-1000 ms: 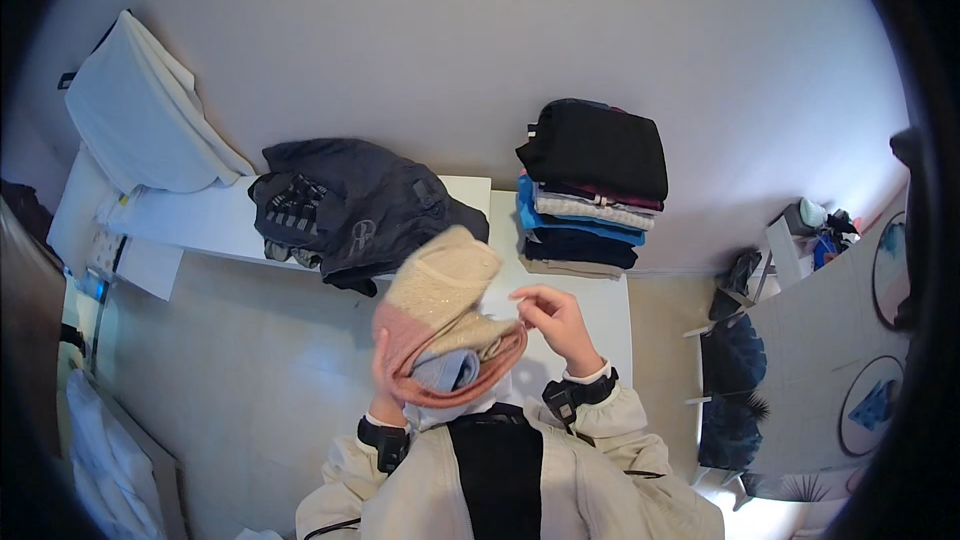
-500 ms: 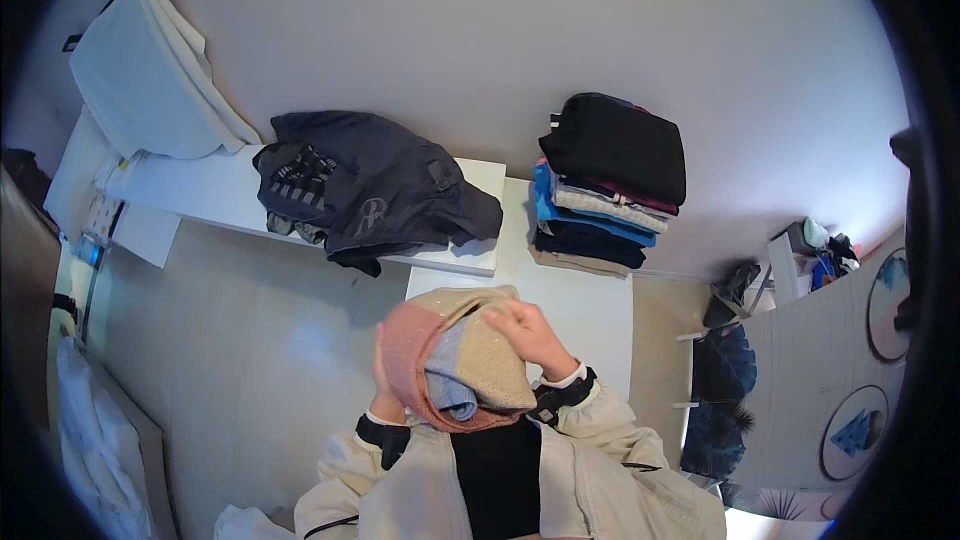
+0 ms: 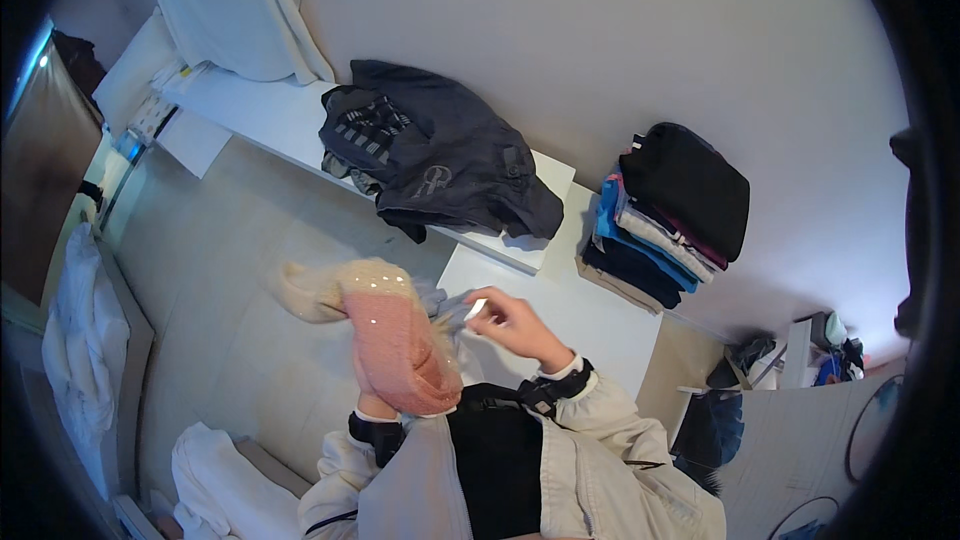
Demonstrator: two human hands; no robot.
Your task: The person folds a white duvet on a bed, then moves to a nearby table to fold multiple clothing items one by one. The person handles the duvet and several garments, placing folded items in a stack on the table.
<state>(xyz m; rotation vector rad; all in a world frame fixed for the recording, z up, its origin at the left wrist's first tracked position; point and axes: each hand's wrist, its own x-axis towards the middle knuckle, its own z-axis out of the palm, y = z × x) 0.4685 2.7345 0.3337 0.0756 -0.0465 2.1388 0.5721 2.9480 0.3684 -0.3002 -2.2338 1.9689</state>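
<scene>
A soft knit garment (image 3: 395,340) in pink, beige and grey-blue, dotted with shiny sequins, hangs bunched in front of my chest. My left hand (image 3: 376,406) supports it from below and the left, its fingers mostly hidden by the pink cloth. One beige end swings out to the left, blurred. On the other side, my right hand (image 3: 517,325) is closed in a pinch near the grey-blue part (image 3: 440,306). A small white label-like piece (image 3: 476,310) shows at its fingertips.
A dark grey jacket (image 3: 450,155) lies on a white bench (image 3: 240,110) along the wall. To its right, a folded clothes stack (image 3: 690,205) stands on a white table (image 3: 530,315). White cloth (image 3: 230,10) drapes at the far left; white bedding (image 3: 85,330) lies lower left.
The garment has gone from a rounded bundle to a looser shape, with its beige end flung left. My right hand has come off the beige part. The view has turned, shifting the clothes rightward.
</scene>
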